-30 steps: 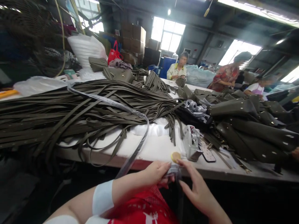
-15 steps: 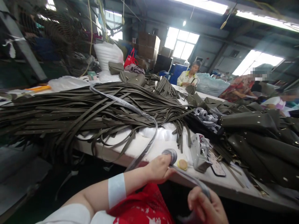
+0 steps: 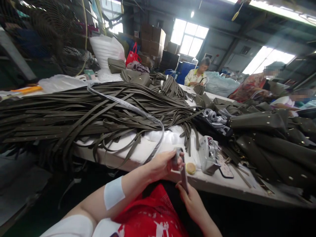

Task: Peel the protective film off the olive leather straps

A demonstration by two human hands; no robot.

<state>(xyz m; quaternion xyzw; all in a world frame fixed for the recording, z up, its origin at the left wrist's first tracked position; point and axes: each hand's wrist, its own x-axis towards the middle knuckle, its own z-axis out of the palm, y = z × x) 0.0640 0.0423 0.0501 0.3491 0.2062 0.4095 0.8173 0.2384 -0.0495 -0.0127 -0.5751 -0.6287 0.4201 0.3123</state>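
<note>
Left hand: fingers curled around a looped grey strap, held in front of the table's near edge. Right hand: narrow pinch on the strap's lower run, just below the loop. Yellow-rimmed disc: on the table by the near edge, just right of the strap. Grey dispenser: right of the disc; patterned phone-like item beside it. Dark strap pile: along the left side, some ends overhanging the near edge. Dark bags: heaped toward the right.
</note>
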